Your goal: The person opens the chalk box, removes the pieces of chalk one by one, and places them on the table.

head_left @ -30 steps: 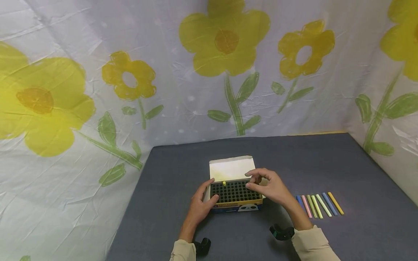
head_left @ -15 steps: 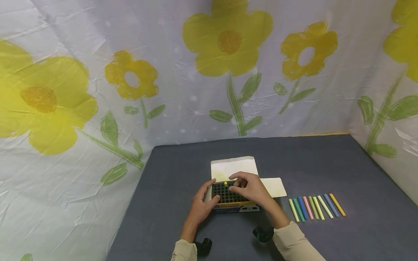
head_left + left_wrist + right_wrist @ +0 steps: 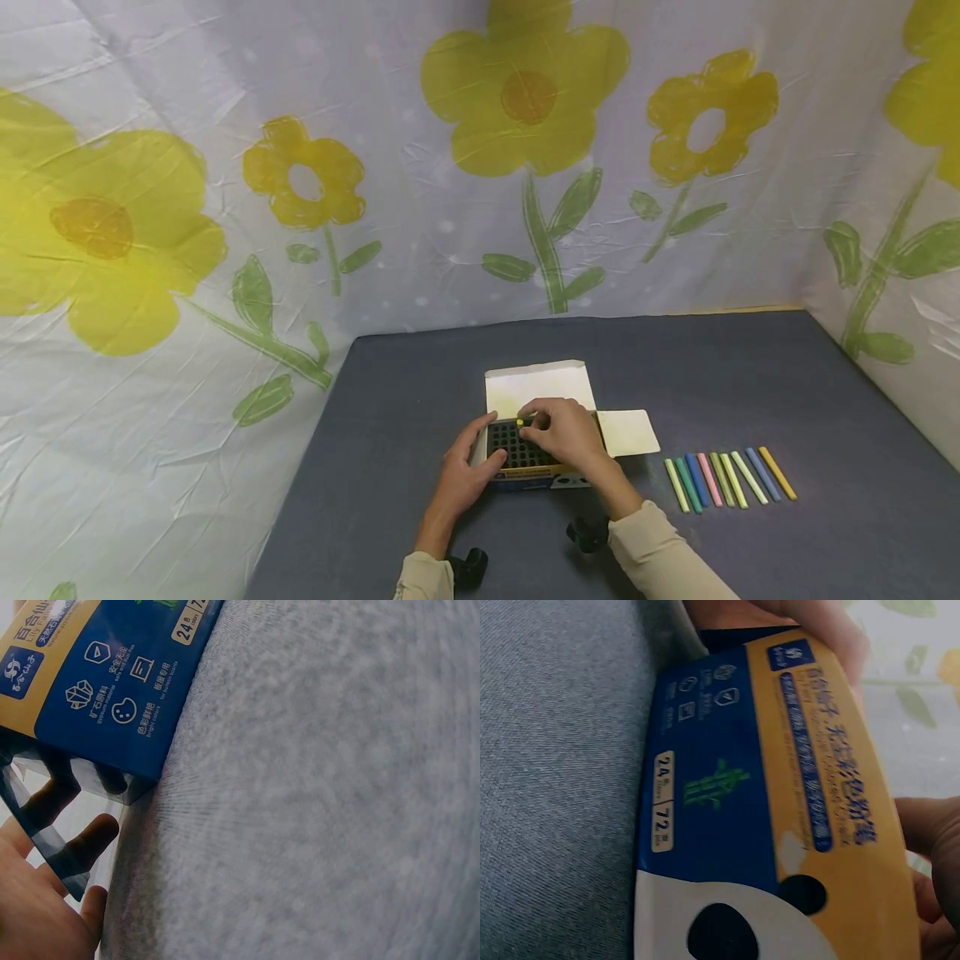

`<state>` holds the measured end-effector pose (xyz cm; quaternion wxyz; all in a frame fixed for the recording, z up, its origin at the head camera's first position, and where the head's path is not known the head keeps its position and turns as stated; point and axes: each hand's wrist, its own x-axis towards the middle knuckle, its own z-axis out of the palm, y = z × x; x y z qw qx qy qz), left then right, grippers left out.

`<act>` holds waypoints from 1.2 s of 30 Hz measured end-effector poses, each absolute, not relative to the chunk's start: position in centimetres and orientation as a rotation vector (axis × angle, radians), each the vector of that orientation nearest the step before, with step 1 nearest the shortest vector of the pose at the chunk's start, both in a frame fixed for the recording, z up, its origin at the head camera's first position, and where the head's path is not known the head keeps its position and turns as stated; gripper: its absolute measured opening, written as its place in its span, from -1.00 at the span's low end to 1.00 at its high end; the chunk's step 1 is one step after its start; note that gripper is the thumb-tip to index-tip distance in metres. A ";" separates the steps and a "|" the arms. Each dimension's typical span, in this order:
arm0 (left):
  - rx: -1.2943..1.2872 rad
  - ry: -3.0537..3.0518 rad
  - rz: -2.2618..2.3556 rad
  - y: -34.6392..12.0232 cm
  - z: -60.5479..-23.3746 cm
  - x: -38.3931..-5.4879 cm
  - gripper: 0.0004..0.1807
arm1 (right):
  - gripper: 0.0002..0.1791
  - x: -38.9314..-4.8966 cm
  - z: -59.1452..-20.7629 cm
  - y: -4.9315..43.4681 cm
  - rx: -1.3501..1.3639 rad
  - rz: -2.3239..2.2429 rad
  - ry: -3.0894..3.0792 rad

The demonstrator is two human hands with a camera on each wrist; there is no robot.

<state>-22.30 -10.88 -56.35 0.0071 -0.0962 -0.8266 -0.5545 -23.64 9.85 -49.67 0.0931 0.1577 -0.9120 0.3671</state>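
A blue and yellow chalk box [image 3: 528, 482] lies with its lid opened at the back, showing a black tray of round holes [image 3: 508, 454]. One yellow chalk stick [image 3: 520, 422] pokes up from a back-row hole. My right hand [image 3: 568, 431] is over the tray, thumb and index fingertip pinched around the top of that stick. The left side of the box is gripped by my left hand [image 3: 463, 468], its thumb at the front edge. In the left wrist view my left fingers [image 3: 94, 836] lie behind the end flap [image 3: 45, 832].
Several coloured chalk sticks [image 3: 724, 481] lie in a row on the dark grey table [image 3: 390, 433], right of the box. The white lid [image 3: 536, 387] stands up behind the tray, and a white side flap [image 3: 628, 432] sticks out right. A flower-print sheet [image 3: 405, 242] surrounds the table.
My right hand has moved left across the tray to the yellow chalk stick, uncovering the right side flap and the left end of the chalk row. My left hand has stayed on the box.
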 end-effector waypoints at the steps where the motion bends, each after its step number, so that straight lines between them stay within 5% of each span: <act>1: -0.299 -2.586 -1.732 -10.9 -56.4 -22.3 -0.36 | -0.76 -23.7 -49.7 9.7 0.467 1.073 -2.708; 36: -0.300 -2.589 -1.722 -10.9 -56.3 -22.4 -0.37 | -0.86 -24.7 -49.2 11.0 0.706 1.477 -2.644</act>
